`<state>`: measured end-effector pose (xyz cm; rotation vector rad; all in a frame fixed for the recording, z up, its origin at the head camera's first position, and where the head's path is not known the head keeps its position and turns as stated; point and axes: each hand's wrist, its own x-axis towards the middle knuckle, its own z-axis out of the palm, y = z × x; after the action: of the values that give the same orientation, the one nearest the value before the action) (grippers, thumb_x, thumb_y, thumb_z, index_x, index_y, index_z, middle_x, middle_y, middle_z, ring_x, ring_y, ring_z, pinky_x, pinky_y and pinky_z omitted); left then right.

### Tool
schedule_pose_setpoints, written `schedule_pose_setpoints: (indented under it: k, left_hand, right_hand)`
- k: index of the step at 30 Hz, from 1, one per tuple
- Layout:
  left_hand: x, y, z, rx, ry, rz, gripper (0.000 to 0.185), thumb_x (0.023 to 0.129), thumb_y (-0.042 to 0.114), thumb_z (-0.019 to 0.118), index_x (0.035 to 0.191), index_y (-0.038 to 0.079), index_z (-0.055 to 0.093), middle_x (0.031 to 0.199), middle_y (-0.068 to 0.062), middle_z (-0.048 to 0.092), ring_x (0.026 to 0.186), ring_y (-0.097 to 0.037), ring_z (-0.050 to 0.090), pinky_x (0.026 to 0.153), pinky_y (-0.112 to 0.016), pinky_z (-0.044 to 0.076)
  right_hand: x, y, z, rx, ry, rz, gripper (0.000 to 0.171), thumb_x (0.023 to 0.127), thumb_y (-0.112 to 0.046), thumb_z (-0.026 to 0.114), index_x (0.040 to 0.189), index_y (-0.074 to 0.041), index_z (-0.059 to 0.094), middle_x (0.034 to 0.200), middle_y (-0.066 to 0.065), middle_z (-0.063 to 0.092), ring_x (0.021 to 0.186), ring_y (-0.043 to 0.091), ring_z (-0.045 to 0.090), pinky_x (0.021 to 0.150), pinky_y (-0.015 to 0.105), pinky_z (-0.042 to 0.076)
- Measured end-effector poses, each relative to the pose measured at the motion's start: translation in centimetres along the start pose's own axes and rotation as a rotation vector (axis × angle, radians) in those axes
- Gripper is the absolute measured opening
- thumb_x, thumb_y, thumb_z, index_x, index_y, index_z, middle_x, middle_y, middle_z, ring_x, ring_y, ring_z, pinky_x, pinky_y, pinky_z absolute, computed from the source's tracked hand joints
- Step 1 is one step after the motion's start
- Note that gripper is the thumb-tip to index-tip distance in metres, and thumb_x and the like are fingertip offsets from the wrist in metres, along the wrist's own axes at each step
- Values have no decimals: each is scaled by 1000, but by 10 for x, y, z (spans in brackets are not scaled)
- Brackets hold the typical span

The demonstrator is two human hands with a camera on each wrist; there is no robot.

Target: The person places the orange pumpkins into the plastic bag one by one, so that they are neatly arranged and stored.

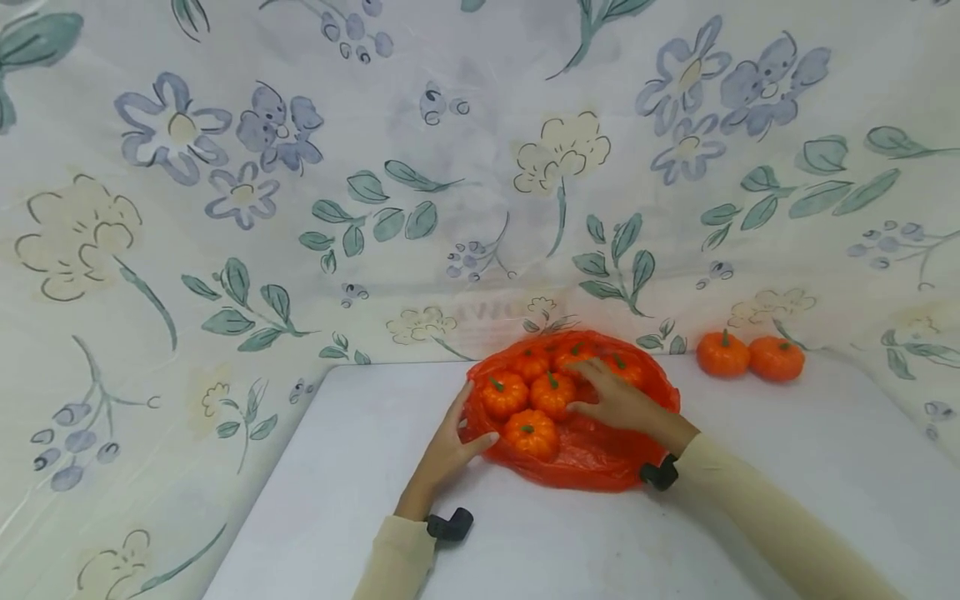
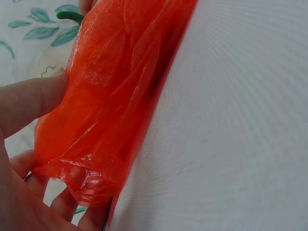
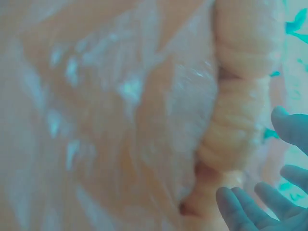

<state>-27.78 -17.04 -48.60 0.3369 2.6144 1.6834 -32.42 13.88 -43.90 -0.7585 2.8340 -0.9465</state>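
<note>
A red plastic bag lies spread on the white table with several small orange pumpkins on its upper side, their green stems showing. My left hand cups the bag's left side, thumb and fingers wide apart. In the left wrist view its thumb touches the crinkled plastic, and the other fingers lie partly hidden behind the bag's edge. Over the right part of the pumpkins reaches my right hand, fingers spread and nothing in its grasp. The right wrist view, off in colour, shows those loose fingers beside a row of pumpkins.
Two more orange pumpkins, one on the left and one on the right, stand side by side at the table's back right. A flowered sheet hangs behind the white table and along its left side.
</note>
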Motion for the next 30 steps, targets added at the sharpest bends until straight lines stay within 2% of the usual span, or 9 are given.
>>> schedule_pose_setpoints:
  k: [8,12,16,22,27,28,30]
  left_hand:
    - [0,3,0,-24,14,22,91,86,28,74,160,26,22,166,-6,26,144,-38,37,115,-65,31]
    - [-1,3,0,-14,6,30,91,86,30,74,160,24,21,166,-7,26,142,-38,39,115,-64,33]
    - [-2,-2,-3,3,2,32,92,87,33,74,161,25,19,166,-6,25,144,-37,37,115,-62,33]
    - [-6,-5,-8,-6,37,16,93,86,31,75,160,25,20,165,-7,28,143,-37,39,115,-63,34]
    - [-2,-2,-3,-18,6,48,92,87,32,74,161,22,19,166,-8,25,146,-38,34,116,-63,32]
    - [-3,3,-2,-25,3,41,92,87,30,74,161,21,19,166,-9,24,147,-38,33,116,-63,31]
    - [-1,3,1,-22,5,35,92,87,30,74,161,21,19,166,-8,24,148,-38,31,117,-62,31]
  right_hand:
    - [-22,6,-44,57,133,-81,59,92,-21,72,143,-4,48,139,20,53,122,39,57,96,52,55]
    - [-38,18,-67,74,200,-73,55,94,-17,69,142,-1,47,138,22,53,120,42,58,94,56,55]
    - [-49,36,-84,81,277,20,51,98,-16,64,142,0,45,140,25,51,120,44,57,95,58,54]
    - [-62,67,-101,61,340,181,51,100,-17,60,144,3,42,141,29,48,125,47,52,96,59,52]
    - [-80,91,-123,-28,409,313,52,99,-15,59,143,6,41,140,34,44,124,51,44,99,66,46]
    - [-83,96,-127,-48,425,342,53,99,-16,59,144,7,40,140,34,43,125,52,43,101,67,43]
    - [-90,105,-134,-59,449,400,56,99,-19,58,145,7,39,141,36,42,127,54,40,103,68,40]
